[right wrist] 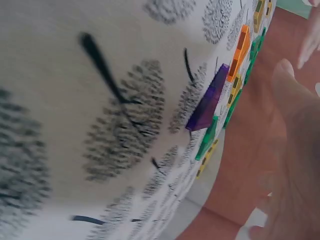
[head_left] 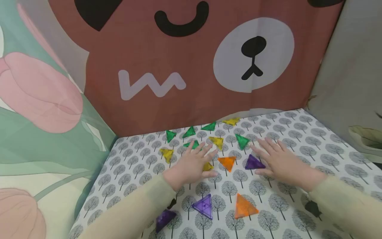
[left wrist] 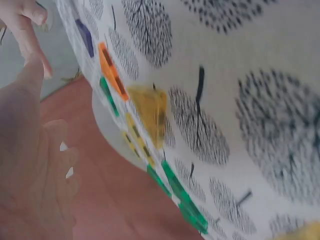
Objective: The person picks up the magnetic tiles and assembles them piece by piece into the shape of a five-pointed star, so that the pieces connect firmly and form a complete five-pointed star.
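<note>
Both bare hands hover with fingers spread over a scatter of translucent triangular tiles. Under the left hand (head_left: 192, 165) lies a yellow tile (left wrist: 150, 112), partly hidden in the head view, with a green tile (head_left: 192, 144) just past its fingertips. Beside the thumb of the right hand (head_left: 283, 162) is a dark purple tile (head_left: 253, 162); in the right wrist view a gap shows between them. Neither hand holds anything. An orange tile (head_left: 227, 163) lies between the hands. Nearer the body are a purple tile (head_left: 204, 206) and another orange tile (head_left: 245, 207).
Farther back lie several green and yellow tiles, among them a green tile (head_left: 242, 141) and a yellow tile (head_left: 167, 154). A dark purple tile (head_left: 164, 219) sits by the left sleeve. The tree-print cloth (head_left: 119, 172) meets a bear-print curtain (head_left: 191, 56) behind.
</note>
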{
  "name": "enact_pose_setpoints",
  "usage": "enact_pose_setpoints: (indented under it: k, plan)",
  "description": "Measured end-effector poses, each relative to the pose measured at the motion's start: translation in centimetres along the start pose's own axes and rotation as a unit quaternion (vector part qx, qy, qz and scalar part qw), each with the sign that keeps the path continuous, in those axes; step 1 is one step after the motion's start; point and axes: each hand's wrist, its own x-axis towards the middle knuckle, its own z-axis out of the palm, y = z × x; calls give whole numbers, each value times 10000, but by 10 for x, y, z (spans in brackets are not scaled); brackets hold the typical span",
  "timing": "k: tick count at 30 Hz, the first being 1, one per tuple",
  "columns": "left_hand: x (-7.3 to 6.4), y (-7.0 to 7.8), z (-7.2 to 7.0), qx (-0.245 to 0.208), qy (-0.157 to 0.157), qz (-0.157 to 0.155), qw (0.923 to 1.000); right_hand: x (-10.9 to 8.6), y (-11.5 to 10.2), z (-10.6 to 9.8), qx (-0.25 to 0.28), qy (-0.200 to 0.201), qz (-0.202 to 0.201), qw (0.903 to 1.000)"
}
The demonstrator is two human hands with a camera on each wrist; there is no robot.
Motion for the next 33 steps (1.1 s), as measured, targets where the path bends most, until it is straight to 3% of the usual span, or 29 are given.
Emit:
enact_pose_setpoints:
  k: [8, 15, 33]
  plan:
    - [5, 15, 13, -166, -446, 489, 9977, -17, -10, 11, 770, -782, 49, 9940]
    - [12, 22, 20, -373, -784, 482, 9951, -19, -18, 15, 1289, -1283, 322, 9828]
    - [22, 28, 20, -305, -835, 496, 9948, -19, -33, 18, 1038, -1009, -49, 9895]
